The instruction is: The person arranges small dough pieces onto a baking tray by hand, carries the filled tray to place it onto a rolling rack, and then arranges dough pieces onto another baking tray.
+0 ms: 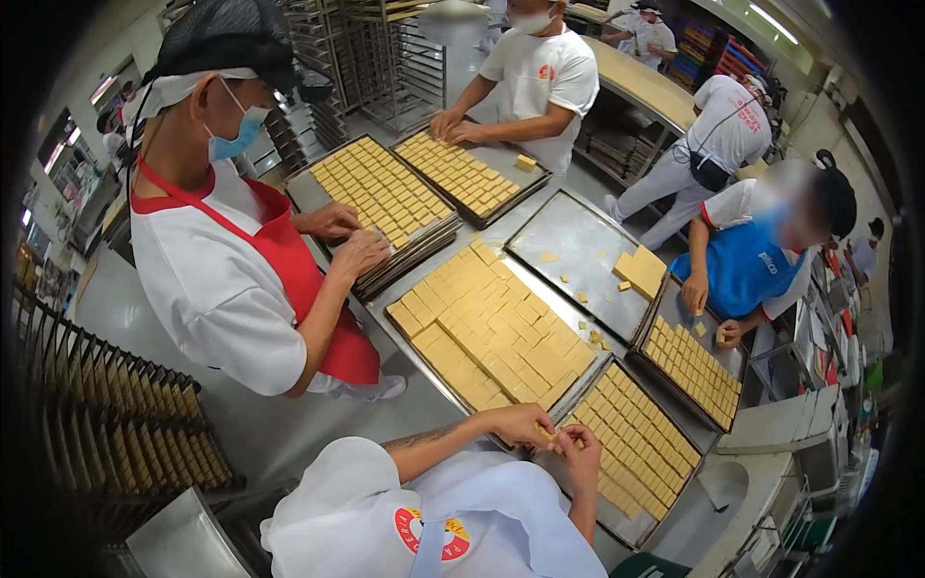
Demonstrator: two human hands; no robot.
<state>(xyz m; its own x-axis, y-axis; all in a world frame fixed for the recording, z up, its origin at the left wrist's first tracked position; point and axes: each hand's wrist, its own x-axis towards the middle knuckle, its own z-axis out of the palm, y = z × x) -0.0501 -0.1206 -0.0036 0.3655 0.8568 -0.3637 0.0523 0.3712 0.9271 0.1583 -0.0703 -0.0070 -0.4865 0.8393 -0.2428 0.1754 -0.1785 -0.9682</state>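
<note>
Where left hand (pixel 518 425) meets right hand (pixel 580 459) | yellow piece (pixel 545 433) partly hidden

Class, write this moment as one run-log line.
Left hand: holding small yellow piece | Right hand: beside it, grip unclear | Nearest tray: rows of yellow blocks | Centre: large cut yellow slab

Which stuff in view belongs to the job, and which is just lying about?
Job:
left hand, right hand
yellow piece at the fingertips
sliced slab
tray of small pieces

Apparently just around:
loaded rack at left
back rack
crates
</note>
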